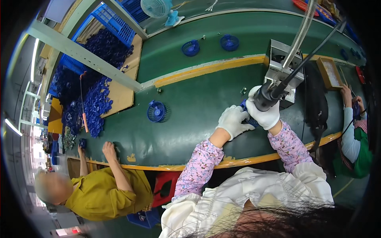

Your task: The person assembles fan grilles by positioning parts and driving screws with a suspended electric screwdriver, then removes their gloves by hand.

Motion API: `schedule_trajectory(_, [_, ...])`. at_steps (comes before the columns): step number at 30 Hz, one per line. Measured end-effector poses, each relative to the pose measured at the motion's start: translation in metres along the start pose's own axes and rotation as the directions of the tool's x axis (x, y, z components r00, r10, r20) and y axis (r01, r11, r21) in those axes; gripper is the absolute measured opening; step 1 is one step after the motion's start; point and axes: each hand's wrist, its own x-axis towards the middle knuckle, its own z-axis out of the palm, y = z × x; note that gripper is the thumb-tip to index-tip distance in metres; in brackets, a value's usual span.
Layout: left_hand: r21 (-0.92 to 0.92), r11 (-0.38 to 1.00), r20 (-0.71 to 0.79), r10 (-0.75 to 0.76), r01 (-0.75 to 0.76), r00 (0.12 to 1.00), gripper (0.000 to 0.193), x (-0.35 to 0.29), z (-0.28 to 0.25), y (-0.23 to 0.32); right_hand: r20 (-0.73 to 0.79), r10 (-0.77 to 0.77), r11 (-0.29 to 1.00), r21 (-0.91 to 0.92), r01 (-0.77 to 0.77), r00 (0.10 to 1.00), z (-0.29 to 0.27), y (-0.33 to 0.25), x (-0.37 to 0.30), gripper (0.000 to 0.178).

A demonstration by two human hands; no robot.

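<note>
My left hand (233,122), in a white glove, steadies a blue round plastic fan part (253,121) on the green work surface. Its fingers curl around the part's near left side. My right hand (265,114), also gloved, wraps around a black electric screwdriver (266,97), which hangs from above and points down over the fan part. Most of the part and the screwdriver's tip are hidden by the gloves. Just right of the screwdriver stands a metal machine (281,59), probably a screw feeder.
A blue fan housing (156,111) lies left on the green belt (186,139); two more blue housings (191,48) sit on the far belt. Heaped blue parts (99,99) fill the left. A co-worker (111,190) works at left, another (357,146) at right beside a cardboard box (329,73).
</note>
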Motion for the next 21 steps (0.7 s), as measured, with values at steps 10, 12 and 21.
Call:
schedule_trajectory(10, [0.068,0.998,-0.014,0.013,-0.012,1.000,0.033,-0.001,-0.011,-0.002,0.113,0.185,0.901,0.376,-0.215,0.976,-0.013,0.000,0.007,0.023])
schedule_trajectory(12, [0.184,0.983,-0.270,0.051,0.000,0.962,0.030,0.001,-0.031,-0.019,-0.041,0.044,0.911,0.412,-0.023,0.998,-0.019,-0.016,0.015,0.022])
schedule_trajectory(21, [-0.459,0.201,-0.629,-0.762,0.866,-0.156,0.035,-0.088,-0.123,-0.124,-0.412,-0.134,0.978,0.094,0.189,0.901,-0.070,-0.024,0.056,0.014])
